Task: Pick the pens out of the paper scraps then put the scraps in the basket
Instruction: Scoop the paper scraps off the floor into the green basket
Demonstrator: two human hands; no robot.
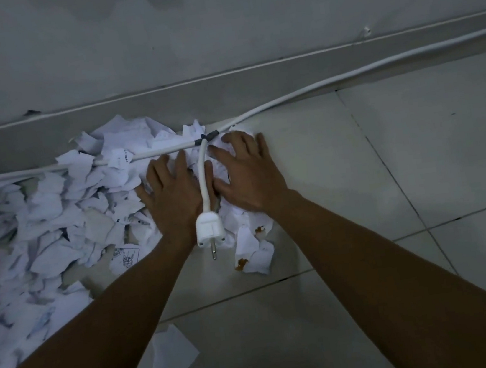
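Stray scrap [172, 352]: floor, uncollected
Hands: left [172, 193], right [248, 172] flat, splayed on scraps [53, 208]
Plug [209, 227]: between hands
Pens, basket: unseen
Progress: early

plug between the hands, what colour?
White plug with metal pins, on a white cable; head view, the only one.

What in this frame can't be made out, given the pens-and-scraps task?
- Pens: none visible in the head view; the paper scraps could cover any.
- Basket: not in frame.
- Scrap pile: cut off by the left edge.
- Under the left hand and right hand: the flat palms hide what they press.
- White cable: leaves at the right edge.
- Print on scraps: too small and dim to read.
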